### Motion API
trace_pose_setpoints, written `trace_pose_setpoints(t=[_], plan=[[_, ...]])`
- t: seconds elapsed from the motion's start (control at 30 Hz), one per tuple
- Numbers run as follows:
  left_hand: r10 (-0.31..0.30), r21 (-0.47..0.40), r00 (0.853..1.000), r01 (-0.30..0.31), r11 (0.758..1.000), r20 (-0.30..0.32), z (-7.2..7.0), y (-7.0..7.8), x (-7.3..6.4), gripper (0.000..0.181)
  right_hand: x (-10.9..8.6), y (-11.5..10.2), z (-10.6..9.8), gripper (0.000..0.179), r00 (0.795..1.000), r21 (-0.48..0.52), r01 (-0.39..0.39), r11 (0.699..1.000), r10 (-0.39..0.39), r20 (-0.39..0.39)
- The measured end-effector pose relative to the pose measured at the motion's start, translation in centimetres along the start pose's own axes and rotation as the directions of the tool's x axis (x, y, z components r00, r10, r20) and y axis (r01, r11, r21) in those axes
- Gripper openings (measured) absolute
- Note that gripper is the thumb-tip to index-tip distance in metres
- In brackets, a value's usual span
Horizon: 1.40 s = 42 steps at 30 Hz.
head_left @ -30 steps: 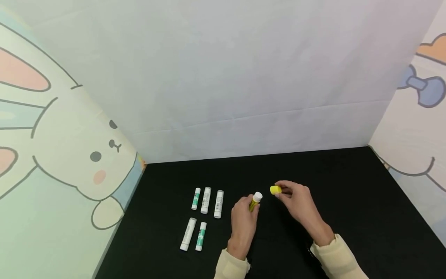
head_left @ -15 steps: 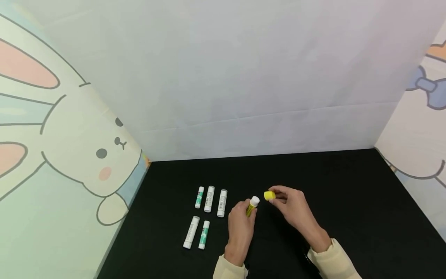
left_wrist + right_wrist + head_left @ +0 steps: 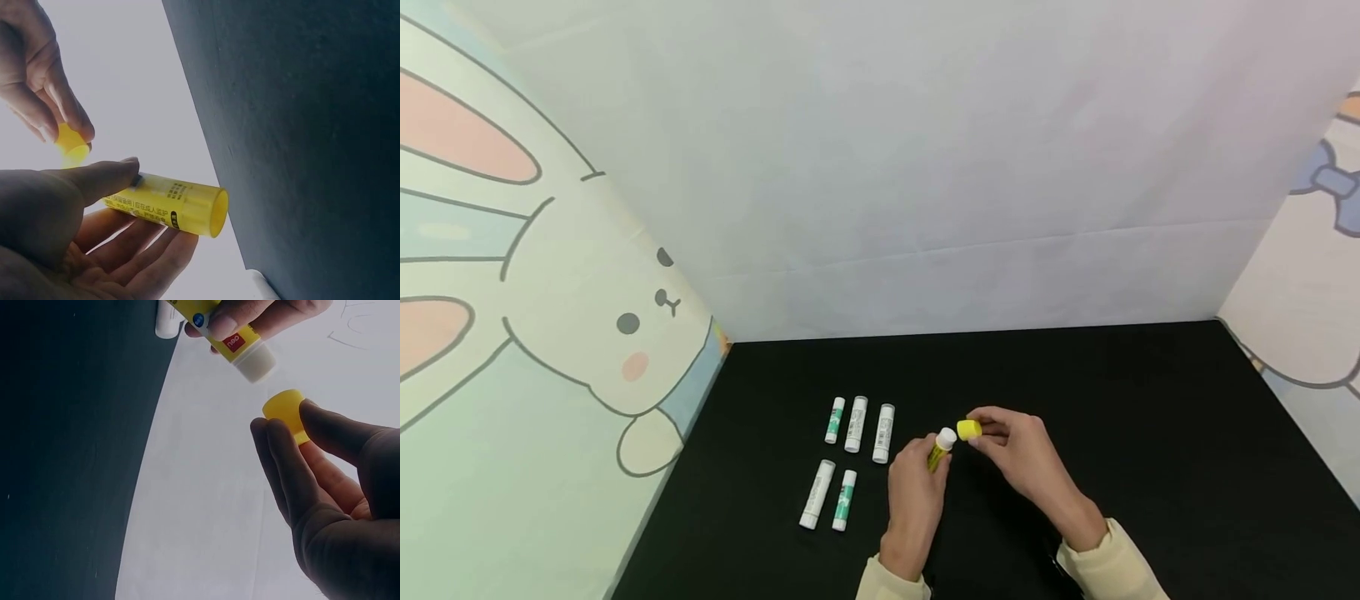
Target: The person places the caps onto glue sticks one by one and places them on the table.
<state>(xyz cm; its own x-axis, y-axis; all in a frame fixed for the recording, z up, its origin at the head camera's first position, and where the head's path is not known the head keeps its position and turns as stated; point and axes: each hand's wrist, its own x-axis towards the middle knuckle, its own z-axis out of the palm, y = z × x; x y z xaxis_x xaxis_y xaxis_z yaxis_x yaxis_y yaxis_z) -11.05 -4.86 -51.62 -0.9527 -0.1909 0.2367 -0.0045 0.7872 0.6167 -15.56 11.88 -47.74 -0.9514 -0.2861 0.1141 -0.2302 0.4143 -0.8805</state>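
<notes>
The left hand (image 3: 916,483) gripped a yellow glue stick (image 3: 938,451); the right hand (image 3: 1017,454) pinched its yellow cap (image 3: 968,430) just beyond the white tip — a small gap. Five white sticks (image 3: 859,423) lay left of the fingers. Only the left wrist view showed the stick's hollow base (image 3: 217,214).

five white glue sticks (image 3: 848,457) — black tabletop (image 3: 1150,417) | rabbit-print panel (image 3: 550,333)

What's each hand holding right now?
Left hand: grips the uncapped yellow glue stick.
Right hand: pinches the yellow cap, close to the stick's tip.
</notes>
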Motion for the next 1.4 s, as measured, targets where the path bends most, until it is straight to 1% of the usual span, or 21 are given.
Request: trace_pose_setpoints(t=[0.17, 0.37, 0.53, 0.77, 1.0, 1.13, 1.3, 1.4], plan=[[-0.023, 0.006, 1.0, 0.023, 1.0, 0.02, -0.3, -0.1, -0.2, 0.021, -0.1, -0.2, 0.4, 0.03, 0.999, 0.041, 0.007, 0.999, -0.008, 0.032], [-0.031, 0.015, 0.999, 0.031, 0.999, 0.029, -0.5, -0.5, -0.5, 0.019, -0.3, -0.2, 0.8, 0.029, 0.998, 0.078, 0.012, 0.997, -0.017, 0.064], [-0.041, 0.03, 0.999, 0.041, 0.999, 0.029, -0.5, -0.7, -0.7, 0.02, -0.4, -0.1, 1.1, 0.029, 0.997, 0.093, 0.001, 0.996, -0.008, 0.082], [-0.052, 0.024, 0.998, 0.051, 0.998, 0.04, -0.8, -0.7, -1.1, 0.019, -0.5, 0.2, 1.6, 0.03, 0.993, 0.095, 0.019, 0.995, -0.03, 0.114], [-0.064, 0.018, 0.997, 0.064, 0.998, 0.04, -1.0, -0.8, -1.6, 0.021, -0.7, 0.3, 2.0, 0.031, 0.993, 0.096, 0.02, 0.995, -0.032, 0.115], [-0.052, 0.01, 0.998, 0.052, 0.999, 0.029, -1.0, -0.8, -1.8, 0.022, -0.8, 0.4, 2.2, 0.031, 0.991, 0.095, 0.025, 0.995, -0.037, 0.127], [-0.013, 0.018, 1.0, 0.013, 1.0, 0.013, -1.0, -0.9, -1.9, 0.021, -0.8, 0.4, 2.3, 0.031, 0.989, 0.092, 0.038, 0.995, -0.05, 0.139], [0.0, 0.029, 1.0, 0.0, 1.0, 0.008, -1.0, -1.1, -1.9, 0.021, -0.7, 0.5, 2.2, 0.031, 0.987, 0.086, 0.048, 0.995, -0.06, 0.152]])
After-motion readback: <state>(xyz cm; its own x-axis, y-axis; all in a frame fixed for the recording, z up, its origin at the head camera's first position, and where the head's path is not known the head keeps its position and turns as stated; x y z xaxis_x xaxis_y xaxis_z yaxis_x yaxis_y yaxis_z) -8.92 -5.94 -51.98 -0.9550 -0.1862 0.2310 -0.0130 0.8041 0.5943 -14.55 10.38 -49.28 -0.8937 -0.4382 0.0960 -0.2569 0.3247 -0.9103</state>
